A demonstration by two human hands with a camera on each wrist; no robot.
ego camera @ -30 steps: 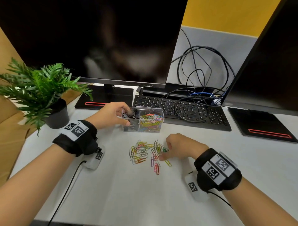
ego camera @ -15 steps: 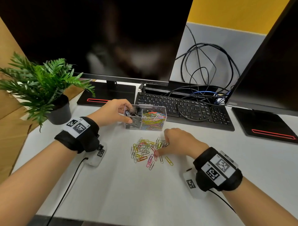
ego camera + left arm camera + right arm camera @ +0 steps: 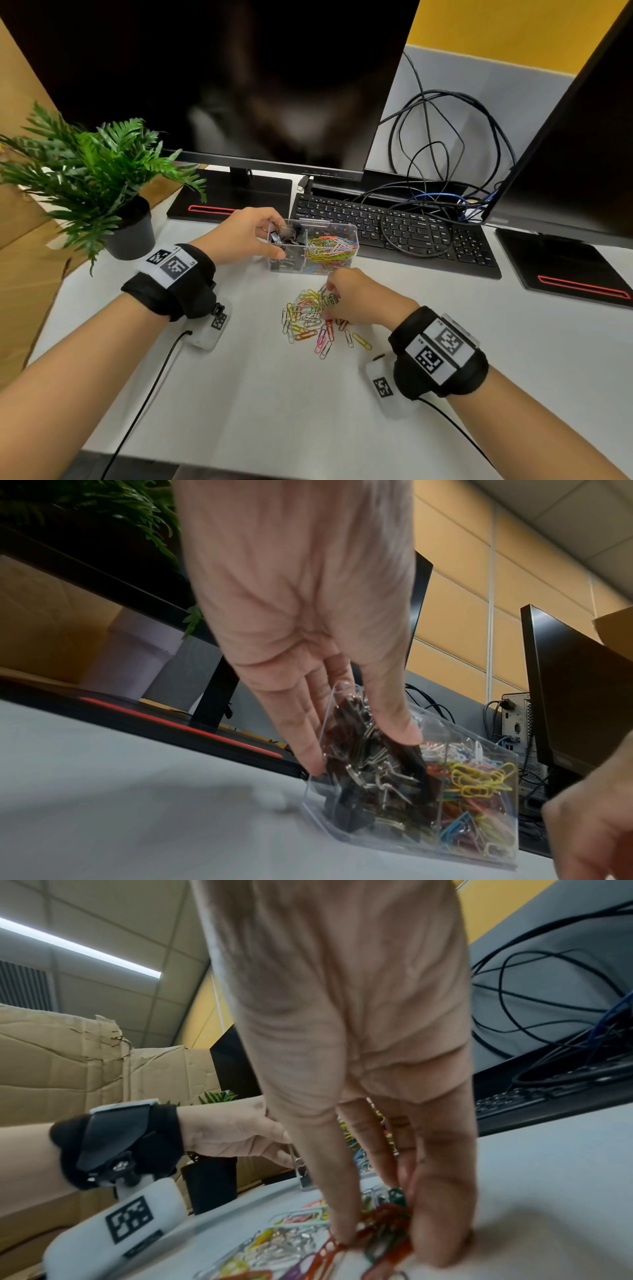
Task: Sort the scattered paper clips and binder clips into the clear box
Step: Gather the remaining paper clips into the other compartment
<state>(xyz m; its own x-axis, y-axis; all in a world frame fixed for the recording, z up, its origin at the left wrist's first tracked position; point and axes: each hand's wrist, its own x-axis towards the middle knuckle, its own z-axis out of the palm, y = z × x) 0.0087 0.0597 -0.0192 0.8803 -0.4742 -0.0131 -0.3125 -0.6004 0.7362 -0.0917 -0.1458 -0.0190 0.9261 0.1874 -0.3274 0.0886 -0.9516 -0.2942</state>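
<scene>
Our left hand [image 3: 247, 235] grips the clear box [image 3: 346, 263] at the far side, steadying it; our right hand [image 3: 356, 297] pinches loose paper clips [image 3: 308, 320] just nearer — ready to drop in.

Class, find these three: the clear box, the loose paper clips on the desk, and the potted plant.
clear box [image 3: 354, 240]: head view, its right wall.
loose paper clips [image 3: 306, 317]: head view, middle of the pile.
potted plant [image 3: 132, 236]: head view, the dark pot.
</scene>
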